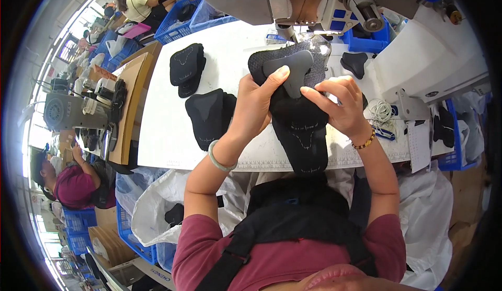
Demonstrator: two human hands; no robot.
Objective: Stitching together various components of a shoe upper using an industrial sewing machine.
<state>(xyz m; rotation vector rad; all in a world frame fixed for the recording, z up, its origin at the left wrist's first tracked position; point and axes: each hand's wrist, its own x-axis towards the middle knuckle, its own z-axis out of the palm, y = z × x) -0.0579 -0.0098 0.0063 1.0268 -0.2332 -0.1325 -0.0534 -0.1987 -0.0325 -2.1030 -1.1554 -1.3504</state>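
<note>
Under the sewing machine's head (306,3), a black shaped fabric piece (295,110) with pale stitch marks hangs toward me over the table edge. A smooth dark grey pad (298,63) lies on the textured far end of it. My left hand (256,100) is closed round the left side, thumb pressing on the pad. With curled fingers, my right hand (342,103) pinches at the pad's near tip; something small and pale shows among these fingers, too unclear to name. The needle area is partly hidden behind the fabric and a shiny clear part.
Stacked black pieces (186,63) and a second pile (206,116) lie left on the white table (162,134). At right are a small black piece (354,64) and a pale cord coil (380,112). Blue crates (178,21) stand beyond; other people sit at left.
</note>
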